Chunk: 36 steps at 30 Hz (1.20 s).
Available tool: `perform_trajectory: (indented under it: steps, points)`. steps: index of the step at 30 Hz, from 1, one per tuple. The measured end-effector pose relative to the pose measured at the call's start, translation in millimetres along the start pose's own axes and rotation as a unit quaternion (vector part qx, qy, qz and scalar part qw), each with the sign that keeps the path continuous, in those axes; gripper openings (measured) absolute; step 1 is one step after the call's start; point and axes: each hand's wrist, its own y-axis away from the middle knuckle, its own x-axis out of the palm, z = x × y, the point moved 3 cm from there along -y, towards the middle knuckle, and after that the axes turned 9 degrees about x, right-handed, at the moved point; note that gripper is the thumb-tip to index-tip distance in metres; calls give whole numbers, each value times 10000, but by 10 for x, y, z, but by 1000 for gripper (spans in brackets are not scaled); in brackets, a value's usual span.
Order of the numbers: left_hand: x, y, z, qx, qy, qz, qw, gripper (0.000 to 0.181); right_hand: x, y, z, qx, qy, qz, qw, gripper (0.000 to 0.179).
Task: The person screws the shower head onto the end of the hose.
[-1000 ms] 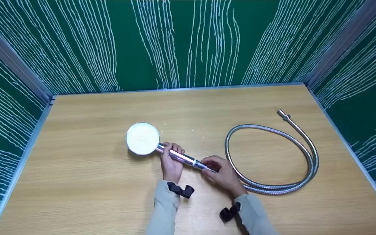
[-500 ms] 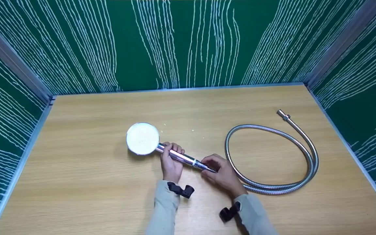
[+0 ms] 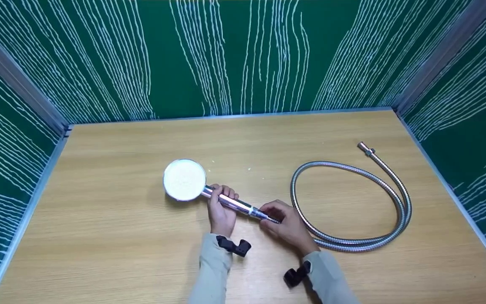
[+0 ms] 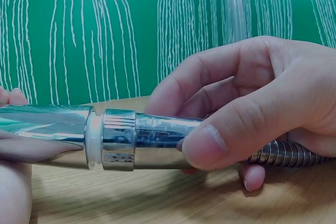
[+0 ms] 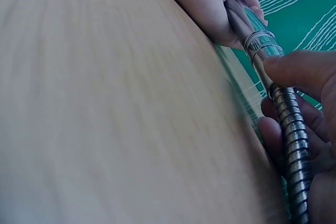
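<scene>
A chrome handheld shower head point(image 3: 184, 179) with a round white face lies left of centre in the head view. My left hand point(image 3: 222, 215) grips its handle, fingers wrapped from beneath and thumb on top. At the handle's lower end is the smooth metal connector point(image 4: 157, 135) of a shower hose point(image 5: 295, 135). Thumb and fingers of my right hand point(image 3: 289, 228) pinch that connector. In the left wrist view a pale ring point(image 4: 94, 140) shows in the narrow gap between handle and connector, which line up straight. Part of the connector is hidden behind the right thumb.
The flexible metal hose loops over the wooden table point(image 3: 99, 253) on the right. Its other end fitting point(image 3: 366, 148) points to the back. Green panels point(image 3: 243, 55) with wavy white lines enclose the back and sides. Small pale crumbs dot the table near the shower head.
</scene>
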Motion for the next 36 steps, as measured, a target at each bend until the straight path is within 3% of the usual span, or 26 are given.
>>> perform_trajectory:
  steps: [5, 12, 17, 24, 36]
  points:
    - [-14, -4, 6, -20, 24, 17, 10000, 17, 32, -60, -222, 20, -33, -78, 10000, 27]
    - [-20, -12, 9, -9, 9, -47, 10000, 16, 24, -74, -279, 58, -30, -32, 10000, 26]
    - [-17, -7, 8, -11, 10, -77, 10000, 15, 31, -74, -239, 284, 145, -49, 9995, 27]
    - [-11, -6, 10, -11, 26, -58, 10000, 15, -21, 26, 91, 169, -6, 49, 9998, 27]
    - [-9, 4, 12, 21, -62, 44, 10000, 16, -14, 23, 81, 82, -87, 53, 9999, 31]
